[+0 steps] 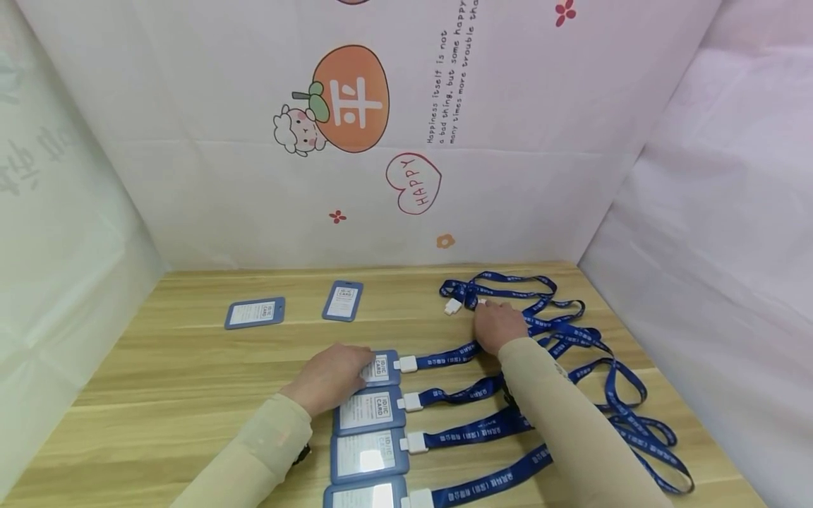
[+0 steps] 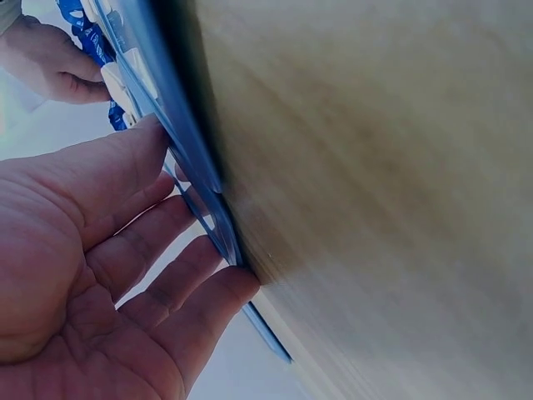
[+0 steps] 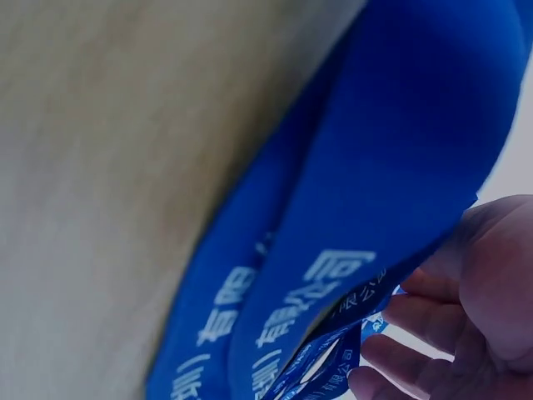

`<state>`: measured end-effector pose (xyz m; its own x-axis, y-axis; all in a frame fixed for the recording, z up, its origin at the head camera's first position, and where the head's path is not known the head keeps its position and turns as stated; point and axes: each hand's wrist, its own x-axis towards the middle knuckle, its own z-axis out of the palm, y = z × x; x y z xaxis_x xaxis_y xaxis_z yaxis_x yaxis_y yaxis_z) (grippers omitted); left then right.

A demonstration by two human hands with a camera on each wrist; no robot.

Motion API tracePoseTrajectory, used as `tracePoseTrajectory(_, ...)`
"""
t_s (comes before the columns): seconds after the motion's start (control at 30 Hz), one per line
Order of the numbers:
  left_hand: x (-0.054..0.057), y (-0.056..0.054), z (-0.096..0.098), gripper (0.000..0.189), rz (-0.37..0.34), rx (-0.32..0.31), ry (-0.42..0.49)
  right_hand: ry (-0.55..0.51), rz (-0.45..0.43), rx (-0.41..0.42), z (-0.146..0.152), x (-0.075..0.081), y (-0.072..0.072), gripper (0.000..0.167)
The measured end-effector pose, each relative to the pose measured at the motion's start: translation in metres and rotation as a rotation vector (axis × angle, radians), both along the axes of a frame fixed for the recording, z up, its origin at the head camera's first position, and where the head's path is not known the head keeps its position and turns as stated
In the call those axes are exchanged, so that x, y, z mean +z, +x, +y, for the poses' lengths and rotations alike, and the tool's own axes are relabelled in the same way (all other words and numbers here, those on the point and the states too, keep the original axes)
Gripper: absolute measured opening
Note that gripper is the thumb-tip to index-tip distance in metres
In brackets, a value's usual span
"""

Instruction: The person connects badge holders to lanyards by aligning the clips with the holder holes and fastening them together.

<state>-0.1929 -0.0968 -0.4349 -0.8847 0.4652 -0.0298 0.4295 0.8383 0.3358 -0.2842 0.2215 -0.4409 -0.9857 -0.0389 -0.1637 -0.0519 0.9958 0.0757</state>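
Observation:
Four blue card holders, each clipped to a blue lanyard, lie stacked in a column; the second one [image 1: 370, 410] shows fully. My left hand [image 1: 336, 377] rests on the top card holder [image 1: 384, 367], thumb and fingertips along its edges in the left wrist view. Its white clip [image 1: 408, 364] points right. At the back right, my right hand [image 1: 500, 326] holds a loose lanyard [image 1: 471, 295] near a white end showing at the fingertips, which the hand partly hides. Another white clip [image 1: 453, 306] lies just left of it. In the right wrist view, a printed lanyard strap [image 3: 400, 150] passes close before the hand.
Two separate card holders lie at the back: one on the left [image 1: 255, 312] and one near the middle [image 1: 343, 300]. Tangled lanyard straps [image 1: 635, 423] spread over the right side of the wooden table [image 1: 159, 395]. White printed cloth [image 1: 254, 212] walls the back and sides.

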Motion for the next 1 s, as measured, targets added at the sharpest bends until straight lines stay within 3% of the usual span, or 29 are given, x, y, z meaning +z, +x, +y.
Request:
tracePoseTrajectory(0.3, 0.001, 0.001, 0.001, 0.037, 0.003, -0.001, 0.001, 0.024, 0.024, 0.037, 0.003, 0.003, 0.005, 0.031)
tracePoseTrajectory(0.6, 0.001, 0.001, 0.001, 0.037, 0.001, -0.002, 0.001, 0.054, 0.042, 0.086, 0.005, 0.008, 0.012, 0.032)
tracePoseTrajectory(1.0, 0.002, 0.002, 0.001, 0.037, -0.005, -0.003, -0.005, 0.047, 0.054, 0.086, 0.004, 0.011, 0.018, 0.026)
